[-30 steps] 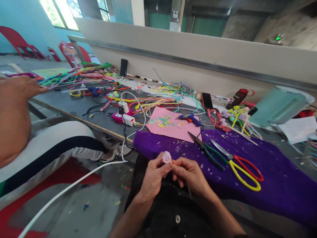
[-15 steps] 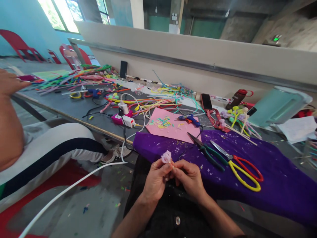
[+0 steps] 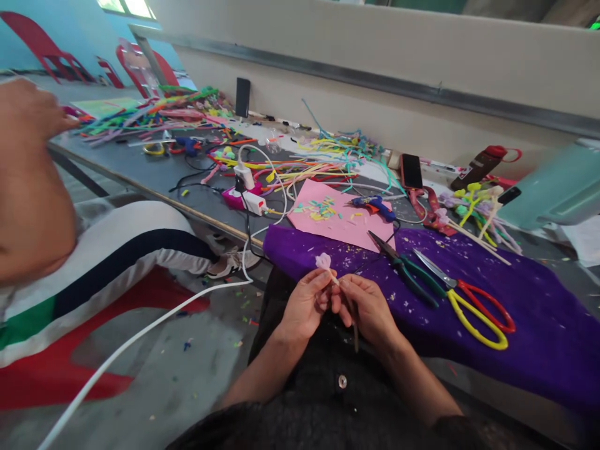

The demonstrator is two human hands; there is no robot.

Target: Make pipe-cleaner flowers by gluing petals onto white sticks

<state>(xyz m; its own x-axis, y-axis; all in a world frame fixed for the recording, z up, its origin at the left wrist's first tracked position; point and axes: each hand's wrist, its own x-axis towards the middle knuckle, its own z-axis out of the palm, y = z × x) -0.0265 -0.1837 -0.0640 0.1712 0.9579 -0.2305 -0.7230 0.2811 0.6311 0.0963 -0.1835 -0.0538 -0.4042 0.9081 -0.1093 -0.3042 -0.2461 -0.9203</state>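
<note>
A small pale pink flower [image 3: 323, 260] on a thin stick is held over my lap, just in front of the purple cloth [image 3: 515, 312]. My left hand [image 3: 305, 302] pinches the stick right below the flower head. My right hand [image 3: 367, 308] grips the same stick lower down; its end pokes out under the fingers. On the cloth to the right lie green-handled pliers [image 3: 404, 269] and scissors [image 3: 469, 299] with red and yellow handles.
A pink sheet [image 3: 342, 222] with coloured scraps and a blue glue gun [image 3: 374, 205] lie beyond the cloth. Pipe cleaners [image 3: 300, 172], a power strip [image 3: 244, 197] with white cable and two phones cover the grey table. Another person's arm [image 3: 28, 181] and leg are at left.
The view has tilted down and my hands with the flower sit higher in the picture. The flower stands further clear of my left fingers. The other person's arm moved at left.
</note>
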